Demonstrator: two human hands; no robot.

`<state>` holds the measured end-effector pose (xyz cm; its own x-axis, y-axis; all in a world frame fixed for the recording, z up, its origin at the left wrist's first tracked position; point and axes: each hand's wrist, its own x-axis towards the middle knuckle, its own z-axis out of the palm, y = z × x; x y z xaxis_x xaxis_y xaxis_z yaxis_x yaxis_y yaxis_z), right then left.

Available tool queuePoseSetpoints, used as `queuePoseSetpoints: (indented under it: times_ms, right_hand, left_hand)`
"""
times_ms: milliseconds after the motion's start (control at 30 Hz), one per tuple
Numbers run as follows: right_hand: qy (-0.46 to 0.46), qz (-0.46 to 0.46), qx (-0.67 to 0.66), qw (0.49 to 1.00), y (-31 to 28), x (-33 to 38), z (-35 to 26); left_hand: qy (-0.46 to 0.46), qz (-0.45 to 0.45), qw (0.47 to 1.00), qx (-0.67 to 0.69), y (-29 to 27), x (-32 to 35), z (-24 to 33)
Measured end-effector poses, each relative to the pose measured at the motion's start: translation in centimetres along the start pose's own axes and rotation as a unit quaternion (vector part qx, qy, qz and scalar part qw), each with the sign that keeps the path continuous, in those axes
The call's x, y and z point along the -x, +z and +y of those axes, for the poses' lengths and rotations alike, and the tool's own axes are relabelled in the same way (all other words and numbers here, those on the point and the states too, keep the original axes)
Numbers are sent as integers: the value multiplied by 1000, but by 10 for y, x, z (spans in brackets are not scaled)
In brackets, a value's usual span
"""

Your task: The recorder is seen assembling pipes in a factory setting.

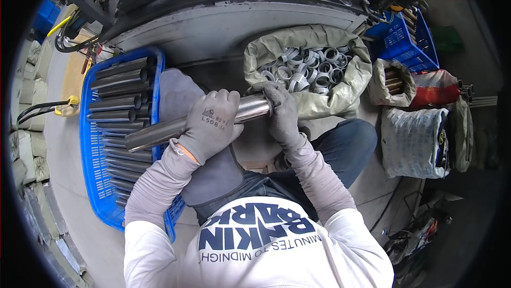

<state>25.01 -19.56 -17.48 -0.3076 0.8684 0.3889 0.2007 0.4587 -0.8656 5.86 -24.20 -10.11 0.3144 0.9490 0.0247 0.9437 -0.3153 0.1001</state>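
Note:
A shiny metal tube (159, 132) lies slantwise across my lap, its lower end to the left. My left hand (214, 120), in a grey glove, is wrapped round the tube's middle. At the tube's right end, my gloved right hand (281, 110) grips the rim with its fingers over the end; whether a ring sits there is hidden. A grey pad (178, 94) covers my left thigh under the tube. Left of me, a blue plastic basket (91, 165) holds several similar dark tubes (120, 115). Ahead to the right, an open woven sack (324, 108) is full of pale metal rings (322, 80).
A long dark machine bench (234, 1) runs across the far side. On the right stand a blue crate (396, 40), a small sack of brown tubes (394, 83) and a white stuffed sack (410, 142). Stacked bundles (40, 149) line the far left.

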Motion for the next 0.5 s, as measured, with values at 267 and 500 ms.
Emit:
queuePoseSetpoints:
  times_ms: [267,500]
  right_hand:
    - [230,90,-209,946,34,5,6]
    - [0,97,136,986,-24,-7,25]
  left_hand:
    - [-17,-29,999,-11,8,-3,1]
    - [136,224,931,252,-9,26,21]
